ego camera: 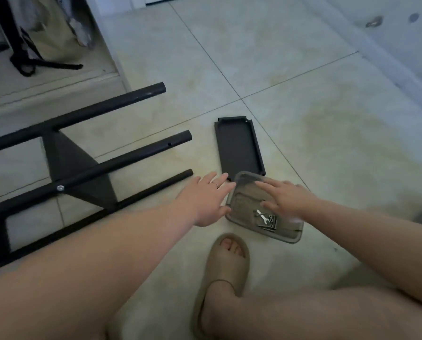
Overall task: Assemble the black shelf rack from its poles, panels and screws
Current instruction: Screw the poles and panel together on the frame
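Note:
A partly built black rack lies on its side on the tiled floor at the left, three poles pointing right and a panel fixed between them by a silver screw. A loose black panel lies flat in the middle. Just in front of it sits a clear plastic tray holding screws and a small wrench. My left hand reaches out with straight fingers beside the tray's left edge. My right hand hovers over the tray, fingers spread, holding nothing.
My foot in a beige slipper rests on the floor just below the tray, with my knees at the bottom. A mirrored closet door stands at the upper left. A white wall and baseboard run along the right.

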`<action>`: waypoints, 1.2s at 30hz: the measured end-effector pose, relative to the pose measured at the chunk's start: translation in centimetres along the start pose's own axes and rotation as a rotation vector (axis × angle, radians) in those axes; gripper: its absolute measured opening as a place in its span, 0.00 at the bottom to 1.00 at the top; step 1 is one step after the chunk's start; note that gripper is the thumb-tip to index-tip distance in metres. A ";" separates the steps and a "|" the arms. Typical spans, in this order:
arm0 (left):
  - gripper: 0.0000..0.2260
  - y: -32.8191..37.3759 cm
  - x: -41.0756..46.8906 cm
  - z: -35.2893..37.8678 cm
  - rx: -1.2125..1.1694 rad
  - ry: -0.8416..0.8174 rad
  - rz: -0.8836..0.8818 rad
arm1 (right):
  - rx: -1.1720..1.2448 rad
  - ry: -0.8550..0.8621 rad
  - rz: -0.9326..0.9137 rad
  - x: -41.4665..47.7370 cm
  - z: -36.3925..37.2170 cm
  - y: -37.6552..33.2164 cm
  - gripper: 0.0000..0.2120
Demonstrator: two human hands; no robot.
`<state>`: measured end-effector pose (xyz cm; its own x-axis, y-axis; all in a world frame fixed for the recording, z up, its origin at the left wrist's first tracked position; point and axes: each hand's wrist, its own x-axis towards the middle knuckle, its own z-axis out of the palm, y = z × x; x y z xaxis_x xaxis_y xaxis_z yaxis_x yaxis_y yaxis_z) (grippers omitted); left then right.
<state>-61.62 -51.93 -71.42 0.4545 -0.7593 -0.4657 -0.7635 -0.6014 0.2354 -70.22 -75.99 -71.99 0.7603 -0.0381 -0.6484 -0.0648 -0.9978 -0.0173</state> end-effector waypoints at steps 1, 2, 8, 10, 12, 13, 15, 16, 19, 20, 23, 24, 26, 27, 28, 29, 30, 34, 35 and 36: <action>0.31 0.4 1.0 0.6 -0.081 -0.034 -0.029 | 0.012 -0.025 -0.003 0.5 0.7 0.3 0.31; 0.31 0.8 1.9 1.4 -0.209 -0.065 -0.081 | 0.028 -0.049 -0.004 1.0 1.5 0.6 0.30; 0.27 1.9 6.1 5.2 -0.704 -0.140 -0.338 | 0.130 -0.101 0.043 4.5 5.4 1.6 0.25; 0.25 1.7 7.1 5.8 -0.723 -0.101 -0.365 | 0.152 -0.108 0.075 5.5 6.7 1.9 0.23; 0.23 1.4 7.8 6.4 -0.750 -0.079 -0.391 | 0.158 -0.111 0.112 6.4 7.9 2.2 0.22; 0.21 1.3 8.1 6.8 -0.769 -0.072 -0.399 | 0.167 -0.112 0.135 6.8 8.5 2.4 0.22; 0.14 1.0 8.6 7.6 -0.810 -0.042 -0.418 | 0.197 -0.115 0.188 7.5 9.5 2.8 0.25; 0.09 0.8 8.7 7.9 -0.824 -0.024 -0.426 | 0.211 -0.120 0.208 7.8 9.9 3.0 0.26; 0.07 0.3 9.0 8.7 -0.872 0.006 -0.423 | 0.238 -0.129 0.243 8.9 10.8 3.5 0.26; 0.07 0.1 9.1 8.8 -0.884 0.006 -0.412 | 0.247 -0.123 0.255 9.2 11.1 3.6 0.25; 0.08 -0.1 9.2 8.9 -0.905 0.003 -0.386 | 0.272 -0.088 0.269 10.2 12.0 3.7 0.21; 0.08 -0.2 9.2 8.9 -0.908 0.001 -0.382 | 0.279 -0.076 0.269 10.5 12.2 3.7 0.20; 0.08 -0.3 9.2 8.9 -0.913 -0.005 -0.373 | 0.296 -0.051 0.276 10.9 12.5 3.8 0.18; 0.08 -0.4 9.1 8.9 -0.917 -0.006 -0.369 | 0.298 -0.039 0.280 11.0 12.6 3.8 0.18; 0.08 -0.4 9.1 8.9 -0.922 -0.008 -0.366 | 0.292 -0.027 0.279 11.1 12.7 3.9 0.16; 0.08 -0.4 9.1 8.9 -0.929 -0.010 -0.366 | 0.283 -0.018 0.271 11.1 12.8 4.0 0.15; 0.08 -0.3 9.1 8.9 -0.932 -0.013 -0.367 | 0.277 -0.013 0.261 11.2 12.9 4.1 0.15; 0.09 -0.2 9.0 9.0 -0.934 -0.013 -0.373 | 0.293 -0.016 0.240 11.2 13.0 4.2 0.15; 0.09 -0.3 8.9 9.0 -0.937 -0.013 -0.374 | 0.305 -0.015 0.238 11.2 13.0 4.2 0.15; 0.09 -0.2 8.9 9.0 -0.940 -0.014 -0.374 | 0.322 -0.003 0.240 11.2 13.0 4.2 0.14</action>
<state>-61.51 -56.33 -83.29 0.5805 -0.4828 -0.6557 0.1002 -0.7568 0.6459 -70.37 -79.91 -89.21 0.6973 -0.2670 -0.6652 -0.4395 -0.8924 -0.1025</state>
